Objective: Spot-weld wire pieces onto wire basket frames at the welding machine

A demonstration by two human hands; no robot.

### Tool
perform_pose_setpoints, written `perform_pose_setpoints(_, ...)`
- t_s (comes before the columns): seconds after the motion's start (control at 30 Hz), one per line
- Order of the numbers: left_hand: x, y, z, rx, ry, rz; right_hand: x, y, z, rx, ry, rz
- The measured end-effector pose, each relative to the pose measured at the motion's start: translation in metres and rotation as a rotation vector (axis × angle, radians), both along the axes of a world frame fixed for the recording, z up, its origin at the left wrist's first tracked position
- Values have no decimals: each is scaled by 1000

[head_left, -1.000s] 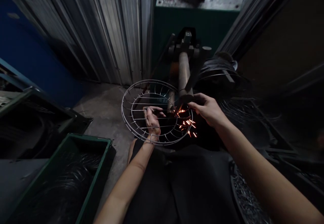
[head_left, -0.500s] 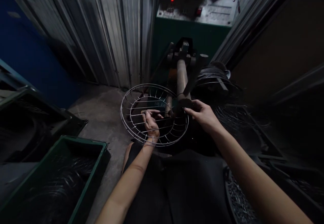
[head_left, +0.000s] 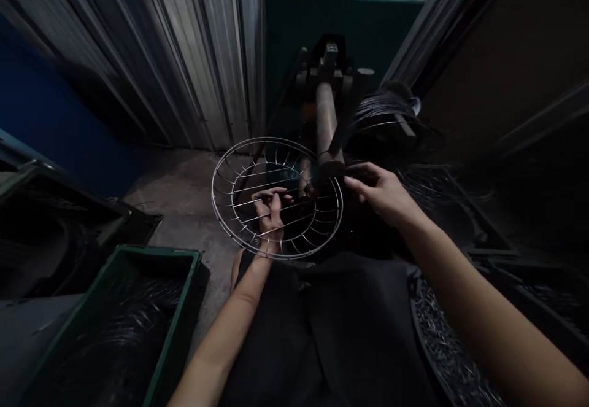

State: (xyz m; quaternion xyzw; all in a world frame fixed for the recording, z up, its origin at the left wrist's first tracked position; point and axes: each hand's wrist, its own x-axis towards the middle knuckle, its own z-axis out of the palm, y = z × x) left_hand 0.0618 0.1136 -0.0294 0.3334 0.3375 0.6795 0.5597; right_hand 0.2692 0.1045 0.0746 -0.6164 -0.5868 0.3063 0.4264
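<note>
A round wire basket [head_left: 223, 213], with double rim rings and straight bars across its base, is held tilted in front of a machine's thick metal arm [head_left: 326, 118]. My left hand [head_left: 270, 215] reaches under it, fingers curled at the base bars and gripping it. At the basket's right edge, beside the lower end of the metal arm, is my right hand [head_left: 384, 192]. Its thumb and fingers come together in a pinch near the rim; anything between them is too small and dark to make out.
A green crate [head_left: 172, 327] of dark wire pieces stands lower left. Small metal pieces [head_left: 453, 339] fill a container lower right. Coiled wire [head_left: 386, 109] hangs behind my right hand. A corrugated metal wall [head_left: 184, 51] rises at the back left, beside the green machine body [head_left: 350, 23].
The view has tipped downward, so the machine panel sits higher and its red light is out of sight. My right thumb has shifted slightly away from the rim; the left hand keeps its grip.
</note>
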Motion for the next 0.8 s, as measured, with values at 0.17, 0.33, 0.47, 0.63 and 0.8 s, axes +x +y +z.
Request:
perform_pose_setpoints(0.17,-45,5,-4,50,68,-309,6,-30,-19,-63,43,-56)
perform_pose_setpoints(0.33,-60,32,16,-239,-82,-877,-14,-42,-40,-102,350,-79)
perform_pose_setpoints(0.47,-60,38,31,-317,-146,-1076,-21,-50,-39,-126,365,-88)
perform_pose_setpoints(0.63,-57,14,34,-229,-119,-1008,-13,-43,-20,-233,271,-86)
perform_pose_setpoints(0.8,-45,-2,27,-216,-114,-832,-6,-16,-1,-324,157,-43)
